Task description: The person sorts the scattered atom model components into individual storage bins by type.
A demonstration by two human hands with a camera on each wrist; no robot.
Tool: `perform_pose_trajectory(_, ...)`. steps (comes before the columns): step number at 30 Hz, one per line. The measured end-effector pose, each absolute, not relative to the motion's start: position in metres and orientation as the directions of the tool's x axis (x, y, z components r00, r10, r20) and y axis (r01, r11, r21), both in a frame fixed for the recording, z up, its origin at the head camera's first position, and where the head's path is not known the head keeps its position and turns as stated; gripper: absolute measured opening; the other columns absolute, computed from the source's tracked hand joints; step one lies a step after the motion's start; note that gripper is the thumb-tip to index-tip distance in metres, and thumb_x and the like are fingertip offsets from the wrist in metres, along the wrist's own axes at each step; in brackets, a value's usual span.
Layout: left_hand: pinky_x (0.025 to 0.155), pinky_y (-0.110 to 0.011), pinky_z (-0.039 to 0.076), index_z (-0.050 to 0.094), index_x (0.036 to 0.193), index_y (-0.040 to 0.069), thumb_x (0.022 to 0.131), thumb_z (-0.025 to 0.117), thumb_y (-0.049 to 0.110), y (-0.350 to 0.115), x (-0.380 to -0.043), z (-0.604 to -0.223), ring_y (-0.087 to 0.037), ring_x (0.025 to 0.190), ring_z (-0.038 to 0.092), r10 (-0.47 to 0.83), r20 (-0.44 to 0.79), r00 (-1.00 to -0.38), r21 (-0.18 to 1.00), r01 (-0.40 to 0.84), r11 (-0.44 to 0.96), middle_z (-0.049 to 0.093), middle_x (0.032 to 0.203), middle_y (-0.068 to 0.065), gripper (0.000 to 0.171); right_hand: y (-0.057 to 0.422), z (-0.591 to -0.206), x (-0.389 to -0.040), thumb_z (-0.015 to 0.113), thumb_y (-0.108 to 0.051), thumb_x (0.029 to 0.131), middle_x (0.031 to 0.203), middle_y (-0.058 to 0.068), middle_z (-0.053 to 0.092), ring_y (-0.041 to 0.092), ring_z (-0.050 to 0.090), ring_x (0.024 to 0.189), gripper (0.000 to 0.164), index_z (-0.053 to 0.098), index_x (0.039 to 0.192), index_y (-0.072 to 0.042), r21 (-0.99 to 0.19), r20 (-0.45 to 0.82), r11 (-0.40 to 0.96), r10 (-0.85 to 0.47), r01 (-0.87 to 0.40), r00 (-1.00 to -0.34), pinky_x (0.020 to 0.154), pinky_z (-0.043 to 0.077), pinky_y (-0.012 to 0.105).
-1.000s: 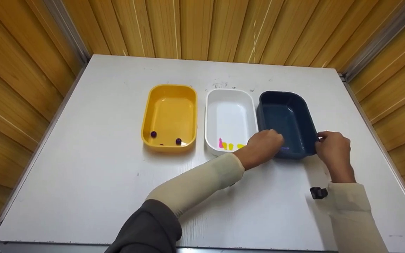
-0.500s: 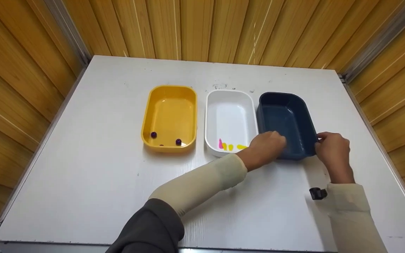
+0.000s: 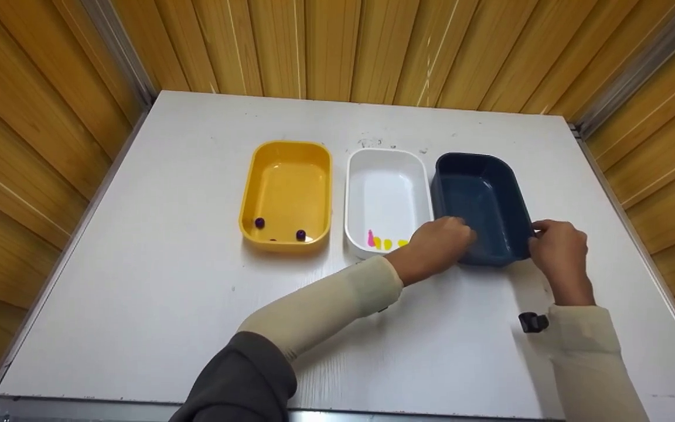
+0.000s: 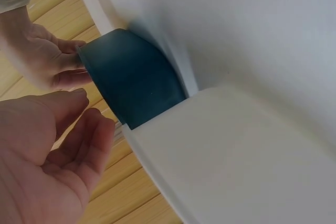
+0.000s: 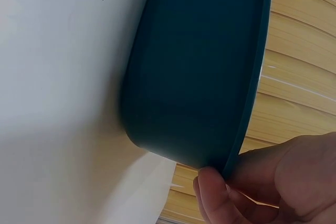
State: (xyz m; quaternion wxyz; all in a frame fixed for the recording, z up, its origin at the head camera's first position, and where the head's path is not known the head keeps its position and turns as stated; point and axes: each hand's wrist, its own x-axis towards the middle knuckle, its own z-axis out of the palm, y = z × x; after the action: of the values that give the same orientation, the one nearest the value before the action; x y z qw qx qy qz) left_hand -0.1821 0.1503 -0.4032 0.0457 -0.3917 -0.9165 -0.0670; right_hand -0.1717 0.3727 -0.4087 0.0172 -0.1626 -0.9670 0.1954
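My right hand (image 3: 560, 258) pinches the near right corner of the dark blue box (image 3: 484, 205); in the right wrist view its fingertips and thumb (image 5: 252, 179) lie on either side of the rim. My left hand (image 3: 436, 249) is over the near left part of that box, reaching across a corner of the white box (image 3: 389, 187). In the left wrist view its fingers (image 4: 100, 140) curl loosely, apart from the thumb, with nothing visible between them. The left hand hides part of the blue box's near end.
The white box holds a pink piece (image 3: 371, 238) and several yellow pieces (image 3: 388, 244) at its near end. Left of it stands a yellow box (image 3: 287, 181) with dark purple beads (image 3: 300, 235). Wood-look panels (image 3: 326, 47) wall the white table (image 3: 167, 252).
A small purple piece, visible in the blue box beside my left hand a second ago, is out of sight. My left hand shifts only slightly; the right keeps its hold on the box.
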Motion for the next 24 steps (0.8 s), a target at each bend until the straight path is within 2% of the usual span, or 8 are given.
perform_pose_trajectory(6,0.065,-0.025,0.058,0.073,0.099,0.021,0.090,0.059,0.009,0.139,-0.180,-0.398,-0.010,0.083,0.066,0.711,0.157,-0.685,0.088,0.727,0.681,0.071,0.093,0.001,0.021,0.373,-0.407,-0.174,0.051,-0.007,0.088,0.109,0.031,0.065,0.043,0.059,0.098,0.036,0.061,0.119,0.008,-0.391,-0.043,0.866,0.321,0.312,-0.946,0.066,0.044,0.038)
perform_pose_trajectory(9,0.066,-0.022,0.057,0.073,0.099,0.020,0.090,0.059,0.009,0.133,-0.179,-0.396,-0.009,0.083,0.066,0.723,0.161,-0.672,0.110,0.740,0.664,0.071,0.091,0.002,0.020,0.373,-0.407,-0.173,0.051,-0.007,0.088,0.109,0.031,0.065,0.044,0.058,0.100,0.036,0.061,0.119,0.008,-0.387,-0.040,0.867,0.323,0.313,-0.946,0.070,0.045,0.043)
perform_pose_trajectory(13,0.065,-0.021,0.056,0.073,0.096,0.019,0.091,0.060,0.014,0.121,-0.177,-0.396,-0.010,0.081,0.064,0.713,0.156,-0.683,0.186,0.730,0.658,0.070,0.087,0.002,0.015,0.373,-0.408,-0.172,0.050,-0.007,0.088,0.109,0.030,0.065,0.044,0.057,0.103,0.037,0.061,0.120,0.007,-0.390,-0.036,0.865,0.328,0.315,-0.944,0.075,0.045,0.047)
perform_pose_trajectory(18,0.057,-0.023,0.050,0.072,0.080,0.018,0.089,0.057,0.010,0.100,-0.174,-0.396,-0.010,0.071,0.059,0.692,0.187,-0.697,0.266,0.714,0.648,0.068,0.076,0.001,0.020,0.373,-0.408,-0.173,0.050,-0.007,0.088,0.110,0.030,0.065,0.042,0.058,0.100,0.038,0.060,0.122,0.007,-0.393,-0.056,0.861,0.327,0.322,-0.943,0.067,0.044,0.038)
perform_pose_trajectory(21,0.053,-0.021,0.043,0.071,0.075,0.018,0.087,0.056,0.006,0.088,-0.172,-0.396,-0.008,0.067,0.052,0.692,0.195,-0.695,0.293,0.714,0.635,0.066,0.072,0.003,0.022,0.373,-0.407,-0.173,0.050,-0.007,0.089,0.111,0.031,0.064,0.042,0.059,0.099,0.038,0.060,0.122,0.007,-0.397,-0.063,0.859,0.325,0.323,-0.944,0.065,0.044,0.036)
perform_pose_trajectory(24,0.052,-0.020,0.040,0.073,0.078,0.018,0.087,0.057,0.006,0.078,-0.170,-0.399,-0.009,0.067,0.053,0.687,0.191,-0.701,0.307,0.707,0.637,0.066,0.073,0.003,0.022,0.375,-0.408,-0.173,0.051,-0.006,0.089,0.111,0.031,0.064,0.043,0.058,0.100,0.037,0.060,0.122,0.007,-0.396,-0.071,0.857,0.328,0.328,-0.942,0.065,0.044,0.037)
